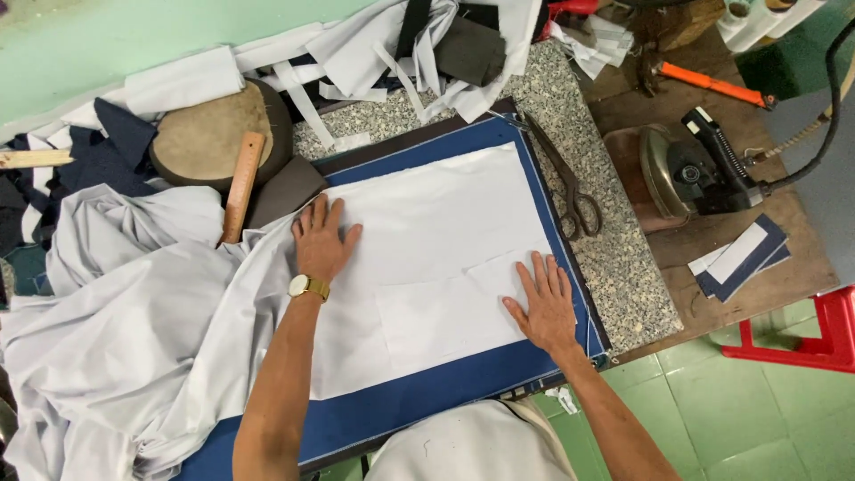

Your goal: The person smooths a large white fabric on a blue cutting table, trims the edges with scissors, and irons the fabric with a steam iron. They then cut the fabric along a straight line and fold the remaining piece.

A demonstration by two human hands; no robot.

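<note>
From the head camera we see both our hands lying flat on a white shirt panel [427, 240] spread across a blue pressing pad [427, 405]. Our left hand [321, 240], wearing a gold wristwatch [308, 287], rests fingers spread at the panel's far-left part, apparently pinning the cloth where the loose bulk of the garment spills off the pad. Our right hand [545, 307] presses open-palmed on the edge of a white pocket patch [445, 312], seemingly to keep it aligned. Scissors [565, 183] lie just beside the pad on the speckled counter [614, 258]; an iron [695, 169] sits farther right
</note>
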